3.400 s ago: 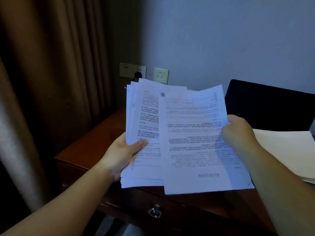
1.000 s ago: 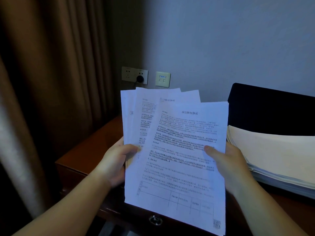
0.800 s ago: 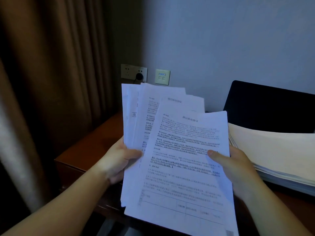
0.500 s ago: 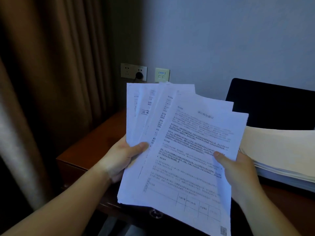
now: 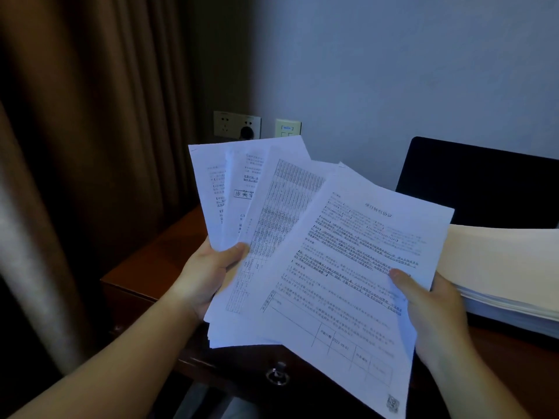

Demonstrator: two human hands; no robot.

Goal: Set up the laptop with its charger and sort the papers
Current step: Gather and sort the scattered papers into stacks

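the papers [image 5: 272, 237] are fanned out in the air above the counter [image 5: 157, 261], spread so that the heading of each sheet shows at once, which looks like a way to tell them apart for sorting. the left hand [image 5: 208, 273], at about 8 o'clock in the view, pinches the bottom of the fan, thumb on the front and fingers hidden behind, and so acts as the pivot the sheets splay from. the right hand [image 5: 429, 309], at about 4 o'clock, grips the front sheet [image 5: 348, 276] by its right edge, thumb pressed on the print, and holds it tilted out toward 1 o'clock; i judge that this sheet is being drawn off the fan to go elsewhere. a thick stack [image 5: 508, 267] of pale sheets lies on the counter at 3 o'clock, just beside that hand, and seems the likely place for it. behind the stack, at 2 o'clock, a dark upright panel [image 5: 484, 182] stands against the wall; it may be the laptop screen, but i cannot tell. at 12 o'clock the socket [image 5: 237, 124] has a dark plug in it, perhaps the charger's, with a smaller wall plate [image 5: 288, 128] beside it. a curtain [image 5: 90, 146] hangs at 9 o'clock.
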